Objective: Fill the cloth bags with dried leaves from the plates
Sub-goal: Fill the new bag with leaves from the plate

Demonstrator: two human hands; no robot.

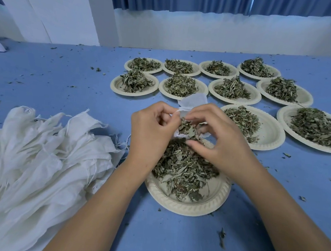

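Holding a small white cloth bag (193, 102) just above the nearest paper plate (186, 207), with both hands close together. The left hand (150, 132) has its fingers curled tight, pinching the cloth at the bag's mouth. The right hand (220, 141) has its fingertips bunched on a clump of dried leaves (187, 127) right at the opening. The bag's long axis runs away from the person, closed end pointing at the far plates (234, 90), mouth facing back toward the hands. A heap of empty bags (41, 156) sits to the left on the blue table (66, 79).
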